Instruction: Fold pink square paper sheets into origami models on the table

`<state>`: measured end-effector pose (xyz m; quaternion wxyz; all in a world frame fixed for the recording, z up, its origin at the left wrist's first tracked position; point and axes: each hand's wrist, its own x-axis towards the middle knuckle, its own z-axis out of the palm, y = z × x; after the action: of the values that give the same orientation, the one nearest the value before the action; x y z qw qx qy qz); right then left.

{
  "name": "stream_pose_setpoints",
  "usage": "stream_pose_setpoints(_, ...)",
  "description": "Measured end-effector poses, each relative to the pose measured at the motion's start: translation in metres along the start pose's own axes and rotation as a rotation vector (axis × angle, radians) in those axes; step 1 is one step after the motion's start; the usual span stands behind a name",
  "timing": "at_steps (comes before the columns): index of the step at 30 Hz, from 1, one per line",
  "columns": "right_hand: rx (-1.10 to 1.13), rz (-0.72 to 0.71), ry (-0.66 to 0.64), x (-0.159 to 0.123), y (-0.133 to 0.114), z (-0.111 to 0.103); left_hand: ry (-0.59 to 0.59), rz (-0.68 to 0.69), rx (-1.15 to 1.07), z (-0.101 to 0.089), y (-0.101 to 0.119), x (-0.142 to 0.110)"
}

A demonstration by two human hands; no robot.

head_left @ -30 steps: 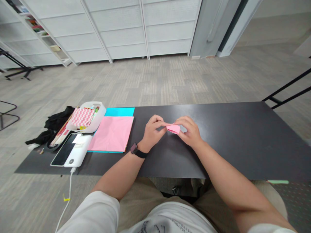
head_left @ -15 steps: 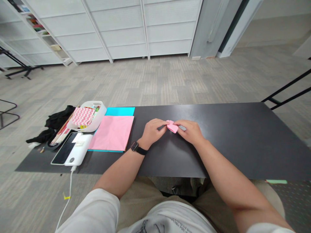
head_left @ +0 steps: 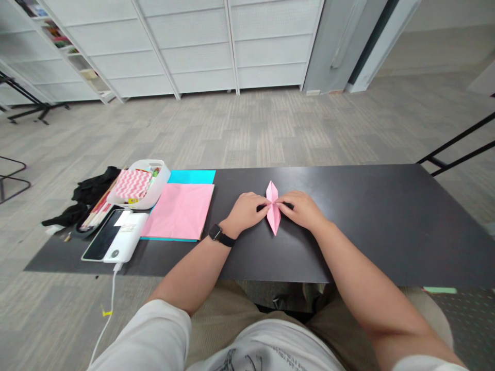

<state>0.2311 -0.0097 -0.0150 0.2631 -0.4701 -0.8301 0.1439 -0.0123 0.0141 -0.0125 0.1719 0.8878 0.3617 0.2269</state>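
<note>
A folded piece of pink paper (head_left: 274,219) lies over the middle of the dark table, long and narrow with a pointed end toward me and another pointing away. My left hand (head_left: 247,211) pinches its waist from the left, thumb and fingertips together. From the right, my right hand (head_left: 299,208) grips the same waist between thumb and index finger. The fingertips of both hands nearly meet at the paper's centre and hide part of it.
Left of my hands, a pink paper stack (head_left: 180,211) rests on blue sheets (head_left: 193,176). Beyond it stand a white basket (head_left: 157,193) of supplies, a phone (head_left: 104,237), a white power bank (head_left: 126,239) with a cable, and black cloth (head_left: 93,188). The dark table (head_left: 371,221) extends right.
The pink paper has gone from a compact folded shape to a long one with points at both ends. Both hands still hold it, slightly lower at the fingertips.
</note>
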Motion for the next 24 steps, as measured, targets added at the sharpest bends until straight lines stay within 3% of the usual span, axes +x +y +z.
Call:
stream_pose_setpoints(6,-0.089,0.011,-0.049,-0.002,0.007,0.005,-0.051,0.02,0.117,0.0,-0.003,0.001)
stream_pose_setpoints(12,-0.121,0.019,0.025,-0.002,0.01,0.015,0.027,0.09,0.082,0.005,-0.009,0.001)
stream_pose_setpoints(24,-0.103,0.013,-0.007,-0.002,0.014,0.018,-0.085,0.011,0.1,0.007,-0.01,-0.001)
